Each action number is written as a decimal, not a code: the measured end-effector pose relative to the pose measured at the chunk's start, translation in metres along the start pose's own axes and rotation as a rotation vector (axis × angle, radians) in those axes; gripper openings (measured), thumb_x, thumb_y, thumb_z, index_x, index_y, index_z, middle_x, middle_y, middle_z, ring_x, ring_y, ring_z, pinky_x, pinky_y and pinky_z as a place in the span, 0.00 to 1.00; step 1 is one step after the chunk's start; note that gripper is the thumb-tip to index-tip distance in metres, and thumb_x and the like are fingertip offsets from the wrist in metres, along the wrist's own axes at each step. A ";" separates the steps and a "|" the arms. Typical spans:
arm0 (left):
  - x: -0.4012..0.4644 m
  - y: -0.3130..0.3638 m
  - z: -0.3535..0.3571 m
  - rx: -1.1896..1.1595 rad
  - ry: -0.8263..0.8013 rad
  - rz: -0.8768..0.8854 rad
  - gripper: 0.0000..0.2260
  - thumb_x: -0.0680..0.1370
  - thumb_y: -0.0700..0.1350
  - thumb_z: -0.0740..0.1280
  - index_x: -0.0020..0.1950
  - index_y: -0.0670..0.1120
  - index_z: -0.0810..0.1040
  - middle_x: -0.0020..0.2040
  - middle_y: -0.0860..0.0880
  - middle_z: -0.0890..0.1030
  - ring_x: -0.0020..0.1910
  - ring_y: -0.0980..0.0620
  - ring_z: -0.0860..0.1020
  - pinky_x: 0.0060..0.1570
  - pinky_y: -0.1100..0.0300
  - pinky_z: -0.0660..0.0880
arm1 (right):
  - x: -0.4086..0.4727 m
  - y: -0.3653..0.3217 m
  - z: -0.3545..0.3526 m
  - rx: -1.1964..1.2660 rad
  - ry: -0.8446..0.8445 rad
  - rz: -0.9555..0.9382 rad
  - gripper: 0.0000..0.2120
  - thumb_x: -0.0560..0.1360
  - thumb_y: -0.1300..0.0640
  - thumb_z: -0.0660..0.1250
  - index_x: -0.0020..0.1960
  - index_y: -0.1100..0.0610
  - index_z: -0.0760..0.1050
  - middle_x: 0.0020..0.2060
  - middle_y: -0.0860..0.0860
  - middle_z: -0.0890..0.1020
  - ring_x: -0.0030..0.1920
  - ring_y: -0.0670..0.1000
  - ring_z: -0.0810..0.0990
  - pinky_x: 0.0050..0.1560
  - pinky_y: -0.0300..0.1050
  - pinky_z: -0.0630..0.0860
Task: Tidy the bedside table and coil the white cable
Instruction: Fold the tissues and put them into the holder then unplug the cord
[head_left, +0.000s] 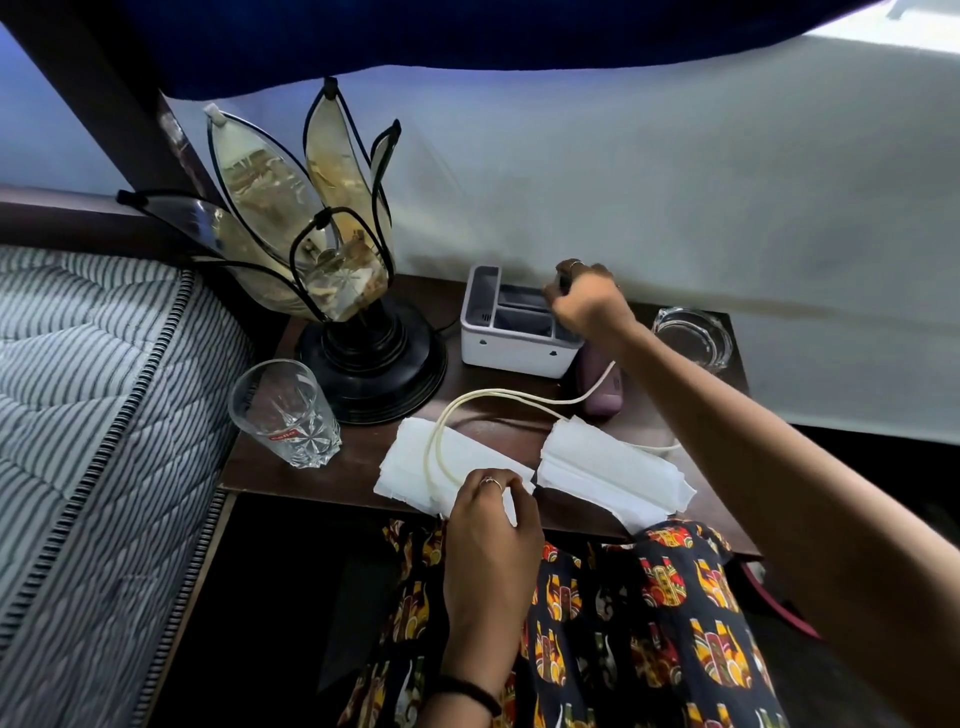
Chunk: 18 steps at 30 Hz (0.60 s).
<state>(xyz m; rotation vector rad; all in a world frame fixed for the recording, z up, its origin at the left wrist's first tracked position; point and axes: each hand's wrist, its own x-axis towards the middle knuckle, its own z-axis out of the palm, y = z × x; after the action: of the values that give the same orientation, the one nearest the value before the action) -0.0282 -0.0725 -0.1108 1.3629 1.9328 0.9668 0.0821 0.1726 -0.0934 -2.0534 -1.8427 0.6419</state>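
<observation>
The white cable (511, 399) lies in a doubled loop on the dark wooden bedside table (332, 470). It runs from a stack of white tissues (410, 470) across to a purple object (605, 402) and passes under my right forearm. My left hand (491, 525) rests at the table's front edge, its fingertips pinched on the cable over the tissues. My right hand (587, 304) is closed over the right end of a white desk organizer (511, 353). Something small and dark shows at its thumb. A second tissue stack (613, 473) lies at the front right.
A petal-shaped glass lamp (363, 358) on a black base stands at the back left. A cut-glass tumbler (283, 410) stands in front of it, near the striped mattress (78, 389). A glass ashtray (693, 338) sits at the back right, against the white wall.
</observation>
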 end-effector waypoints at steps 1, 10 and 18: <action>0.000 0.000 0.000 0.002 -0.001 0.003 0.09 0.79 0.45 0.61 0.54 0.46 0.79 0.52 0.54 0.78 0.44 0.59 0.73 0.45 0.66 0.74 | -0.006 -0.001 0.001 -0.022 0.003 -0.033 0.23 0.74 0.43 0.62 0.65 0.54 0.71 0.59 0.61 0.76 0.60 0.64 0.75 0.64 0.54 0.72; 0.000 0.001 0.002 0.013 -0.003 0.021 0.09 0.79 0.44 0.61 0.52 0.45 0.80 0.52 0.52 0.79 0.44 0.60 0.74 0.44 0.64 0.78 | -0.044 0.011 0.013 -0.492 -0.063 -0.370 0.40 0.68 0.27 0.59 0.75 0.40 0.54 0.78 0.53 0.48 0.75 0.66 0.49 0.70 0.70 0.46; 0.001 0.000 0.002 0.039 0.001 0.038 0.09 0.79 0.44 0.61 0.53 0.45 0.80 0.52 0.52 0.79 0.44 0.61 0.73 0.41 0.74 0.71 | -0.022 0.015 0.005 -0.323 -0.127 -0.259 0.34 0.70 0.32 0.62 0.72 0.43 0.61 0.78 0.47 0.43 0.75 0.67 0.50 0.74 0.62 0.51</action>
<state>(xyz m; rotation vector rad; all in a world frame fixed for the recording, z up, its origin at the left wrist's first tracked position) -0.0271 -0.0711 -0.1121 1.4260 1.9427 0.9527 0.0904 0.1482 -0.1028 -1.9424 -2.3683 0.4362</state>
